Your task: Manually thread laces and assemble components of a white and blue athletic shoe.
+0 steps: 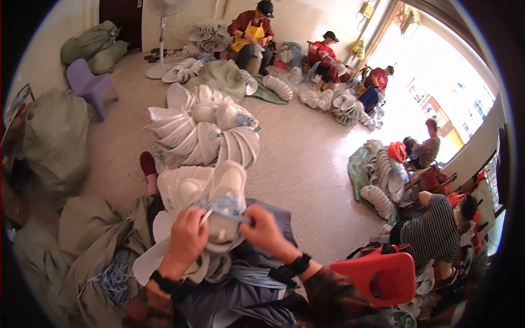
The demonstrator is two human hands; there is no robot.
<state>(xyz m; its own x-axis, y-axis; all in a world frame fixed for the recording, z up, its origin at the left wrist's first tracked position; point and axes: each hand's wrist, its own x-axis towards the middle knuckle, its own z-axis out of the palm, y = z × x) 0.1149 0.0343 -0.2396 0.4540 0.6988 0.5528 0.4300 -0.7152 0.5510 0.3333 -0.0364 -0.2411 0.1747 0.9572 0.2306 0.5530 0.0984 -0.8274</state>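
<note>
Laces [256,275] lie across the grey cloth [199,303] up close, and just past them a white shoe upper [223,230] sits between the hands, long axis roughly away from the body, neither hand clearly nearer. Left hand [188,234] has its grip closed on something thin and white, right hand's [263,226] grip is pinching a bluish lace [234,216]; stacked uppers [202,142] crowd the far edge, so elbow room's mostly rightward over the floor [306,175].
</note>
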